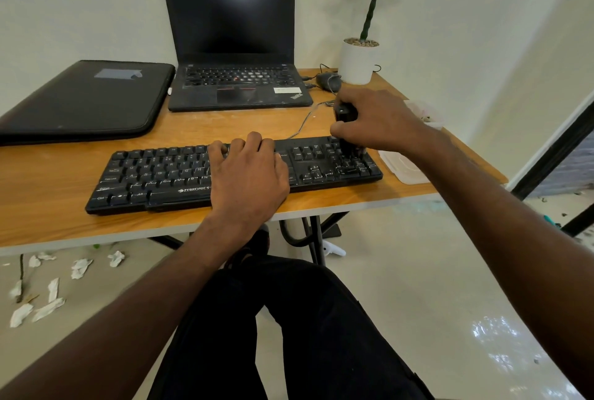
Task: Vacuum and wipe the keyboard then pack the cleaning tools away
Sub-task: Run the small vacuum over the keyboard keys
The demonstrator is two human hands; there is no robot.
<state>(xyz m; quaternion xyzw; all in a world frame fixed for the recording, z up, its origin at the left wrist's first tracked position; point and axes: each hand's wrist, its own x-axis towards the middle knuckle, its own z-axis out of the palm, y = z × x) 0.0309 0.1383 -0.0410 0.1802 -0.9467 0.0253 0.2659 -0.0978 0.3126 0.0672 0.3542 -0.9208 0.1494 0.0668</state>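
Observation:
A black keyboard (154, 177) lies along the front of the wooden desk (48, 181). My left hand (247, 174) rests flat on its middle keys, fingers spread and curled over the far edge. My right hand (376, 119) grips a small black handheld vacuum (346, 116), held upright with its lower end on the number pad at the keyboard's right end. A thin cable (305, 123) runs from the vacuum area back toward the laptop.
An open black laptop (234, 78) stands behind the keyboard, a black sleeve (83, 100) to its left. A mouse (328, 81) and a white plant pot (356, 61) sit at back right. Clear plastic containers (403, 168) lie by the right edge. Crumpled tissues (48, 287) litter the floor.

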